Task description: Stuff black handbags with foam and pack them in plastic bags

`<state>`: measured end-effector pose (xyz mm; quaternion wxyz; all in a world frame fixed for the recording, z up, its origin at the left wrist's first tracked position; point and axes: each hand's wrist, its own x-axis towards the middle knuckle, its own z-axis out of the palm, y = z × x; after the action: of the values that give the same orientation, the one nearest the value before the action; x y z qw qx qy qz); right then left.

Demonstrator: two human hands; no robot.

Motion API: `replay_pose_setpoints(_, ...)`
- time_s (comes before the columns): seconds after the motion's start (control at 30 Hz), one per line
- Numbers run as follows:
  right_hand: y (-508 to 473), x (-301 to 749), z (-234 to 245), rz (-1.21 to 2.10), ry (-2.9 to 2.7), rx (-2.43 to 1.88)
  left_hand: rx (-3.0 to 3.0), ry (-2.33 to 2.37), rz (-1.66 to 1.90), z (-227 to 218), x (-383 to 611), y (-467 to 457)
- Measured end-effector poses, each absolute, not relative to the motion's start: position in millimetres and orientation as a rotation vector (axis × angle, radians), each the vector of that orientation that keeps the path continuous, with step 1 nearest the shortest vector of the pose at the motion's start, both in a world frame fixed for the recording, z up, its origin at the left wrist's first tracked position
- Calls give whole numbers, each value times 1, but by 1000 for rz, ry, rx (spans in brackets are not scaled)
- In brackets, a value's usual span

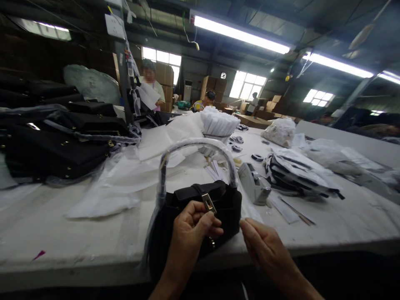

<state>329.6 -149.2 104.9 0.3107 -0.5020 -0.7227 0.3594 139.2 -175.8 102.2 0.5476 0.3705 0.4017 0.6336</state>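
Note:
A small black handbag (187, 216) stands at the near edge of the white table (62, 233). Its arched handle (193, 146) is wrapped in clear plastic. My left hand (192, 229) is closed on the front flap, thumb and fingers pinching the metal clasp (208, 203). My right hand (261, 243) rests beside the bag's right side, fingers together, pinching what looks like thin clear film at the bag's edge; I cannot make out exactly what it holds.
A pile of black bags (59, 137) in plastic lies at the left. White wrapping sheets (125, 175), a grey tape dispenser (254, 183), a tub of white paper (218, 125) and bagged parts (300, 171) cover the table. Other people (151, 83) work at the far end.

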Motion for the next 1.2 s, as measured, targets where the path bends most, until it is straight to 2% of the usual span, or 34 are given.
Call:
replay_pose_setpoints(0.13,-149,381,78,939,-2062,-1500,894,1078,1603,113,136,-194)
replay_pose_setpoints(0.33,-128,432,50,984,-2011,-1715,1259,1894,2054,101,96,-222)
replay_pose_setpoints(0.43,-106,420,50,907,-1931,-1636,1359,2114,1767,75,63,-210)
replay_pose_setpoints(0.53,-81,386,53,897,-1878,-1401,1344,1946,1547,49,41,-191)
replay_pose_setpoints(0.67,-61,340,54,995,-1904,-1266,1186,1874,1541,36,28,-177)
replay_pose_setpoints(0.87,-62,333,53,921,-1922,-1307,1069,1793,1503,48,19,-179)
replay_pose_setpoints(1.07,-78,376,67,1038,-2108,-1379,1676,2139,1188,66,17,-203)
replay_pose_setpoints(1.2,-91,370,96,669,-2205,-1267,2318,2107,1001,86,36,-208)
